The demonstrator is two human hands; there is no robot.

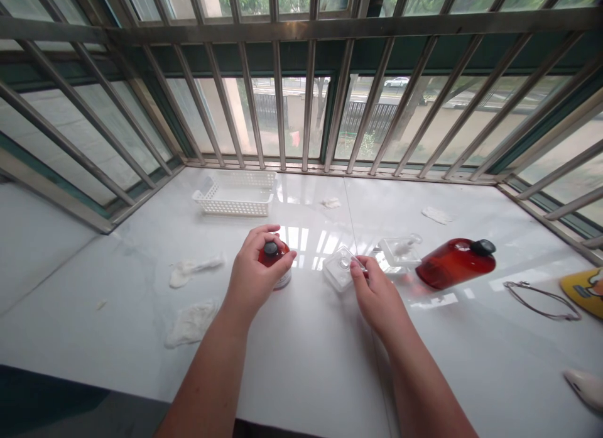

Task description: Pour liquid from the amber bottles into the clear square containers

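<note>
Bottle [271,249] stands gripped in the left hand [253,268] while the right hand [378,296] pinches a clear plastic container [338,273]

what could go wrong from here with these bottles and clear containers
The left hand is wrapped around the upright small bottle; a careless release might tip it over. The right hand pinches the near clear container by its edge, so it could slip. The large bottle looks to be lying on its side, so a bump might set it rolling on the glossy table.
</note>
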